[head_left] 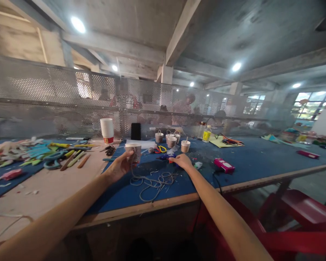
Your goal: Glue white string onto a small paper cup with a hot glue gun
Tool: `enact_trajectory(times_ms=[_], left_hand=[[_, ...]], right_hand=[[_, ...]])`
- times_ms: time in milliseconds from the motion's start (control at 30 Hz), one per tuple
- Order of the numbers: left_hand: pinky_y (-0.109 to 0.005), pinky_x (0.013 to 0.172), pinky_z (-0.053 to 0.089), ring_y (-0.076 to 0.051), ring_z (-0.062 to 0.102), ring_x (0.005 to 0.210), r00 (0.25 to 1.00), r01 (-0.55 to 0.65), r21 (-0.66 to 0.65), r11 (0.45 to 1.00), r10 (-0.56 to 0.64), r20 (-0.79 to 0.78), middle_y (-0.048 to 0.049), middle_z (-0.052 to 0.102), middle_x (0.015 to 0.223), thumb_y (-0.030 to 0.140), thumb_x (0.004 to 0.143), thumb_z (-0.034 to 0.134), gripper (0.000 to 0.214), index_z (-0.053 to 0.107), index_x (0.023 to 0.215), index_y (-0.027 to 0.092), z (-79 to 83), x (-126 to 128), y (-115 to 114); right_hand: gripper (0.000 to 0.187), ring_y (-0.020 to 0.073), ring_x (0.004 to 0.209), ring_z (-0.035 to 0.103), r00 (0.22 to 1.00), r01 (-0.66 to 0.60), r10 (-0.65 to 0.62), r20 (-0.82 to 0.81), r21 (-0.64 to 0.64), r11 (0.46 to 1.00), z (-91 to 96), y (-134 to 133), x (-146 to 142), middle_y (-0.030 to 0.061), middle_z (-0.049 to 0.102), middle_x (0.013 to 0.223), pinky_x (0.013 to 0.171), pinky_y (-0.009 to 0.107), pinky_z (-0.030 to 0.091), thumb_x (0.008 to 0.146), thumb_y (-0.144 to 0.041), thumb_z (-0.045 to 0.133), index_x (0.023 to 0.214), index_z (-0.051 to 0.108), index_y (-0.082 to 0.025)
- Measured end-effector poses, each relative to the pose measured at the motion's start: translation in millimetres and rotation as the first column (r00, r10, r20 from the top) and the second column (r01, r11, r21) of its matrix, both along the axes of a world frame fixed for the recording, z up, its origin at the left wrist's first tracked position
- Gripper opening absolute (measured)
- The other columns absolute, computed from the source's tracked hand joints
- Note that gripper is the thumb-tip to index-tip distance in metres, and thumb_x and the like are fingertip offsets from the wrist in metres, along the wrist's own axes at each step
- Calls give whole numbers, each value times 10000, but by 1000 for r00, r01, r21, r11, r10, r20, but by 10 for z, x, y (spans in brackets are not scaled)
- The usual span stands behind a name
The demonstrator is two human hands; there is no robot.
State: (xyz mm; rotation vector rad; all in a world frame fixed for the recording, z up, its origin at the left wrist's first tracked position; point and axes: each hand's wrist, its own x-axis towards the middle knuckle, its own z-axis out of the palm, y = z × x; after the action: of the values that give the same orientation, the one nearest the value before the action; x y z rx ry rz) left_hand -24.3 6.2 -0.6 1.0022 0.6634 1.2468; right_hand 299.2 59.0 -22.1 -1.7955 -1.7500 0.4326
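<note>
My left hand (pixel 121 165) is closed around a paper cup (pixel 133 146), whose side is wrapped in grey-brown cord. From the cup a loose grey cord (pixel 153 185) trails down and lies in loops on the blue table top. My right hand (pixel 181 160) is closed on a blue glue gun (pixel 164 156) with an orange trigger, low over the table; the fingers partly hide it. Just beyond the hands stand several small cord-wrapped cups (pixel 171 141), some with handles on top. One more wrapped cup (pixel 185 146) is behind my right hand.
Yellow-and-red-handled pliers (pixel 161 149) lie behind the glue gun. A stack of white cups (pixel 107 129), a black phone (pixel 136 131) and a yellow-labelled bottle (pixel 207 134) stand at the back. Scissors (pixel 53 159) and tools are left; a magenta box (pixel 224 165) is right. Red chairs (pixel 301 214) adjoin the table.
</note>
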Motion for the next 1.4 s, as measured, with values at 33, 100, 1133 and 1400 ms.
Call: enact_trajectory(times_ms=[33,100,1133,1400], left_hand=[[-277,626,612,-197,735,728,1000,11,6,1000,-11,-3,-88,770,930,211,878,654,247,700,1113,153,-3,-1,-1],[-274,648,611,-194,734,751,1000,28,19,999,-28,-12,-92,765,950,223,884,655,258,697,1127,150,-12,-4,-1],[-335,790,548,-244,701,1000,997,30,39,999,-27,-78,-93,726,1176,289,861,708,369,645,1217,214,45,83,-81],[-357,846,541,-251,681,1037,994,98,54,994,-96,-48,-109,699,1270,299,873,684,398,665,1259,205,68,98,-111]], right_hand=[[482,195,632,632,999,10,-10,31,0,1000,7,-17,-15,29,613,545,560,261,329,764,-617,699,528,648,-200],[443,213,689,657,995,36,-36,93,2,999,12,-54,-39,41,642,591,583,267,341,763,-601,711,573,668,-203],[177,174,768,657,621,-395,623,-476,496,773,337,-286,-1369,-4,684,786,765,291,510,849,-383,655,824,615,-213],[184,171,780,646,581,-335,604,-546,515,789,407,-300,-1312,-10,660,782,779,284,509,853,-388,626,806,581,-216]])
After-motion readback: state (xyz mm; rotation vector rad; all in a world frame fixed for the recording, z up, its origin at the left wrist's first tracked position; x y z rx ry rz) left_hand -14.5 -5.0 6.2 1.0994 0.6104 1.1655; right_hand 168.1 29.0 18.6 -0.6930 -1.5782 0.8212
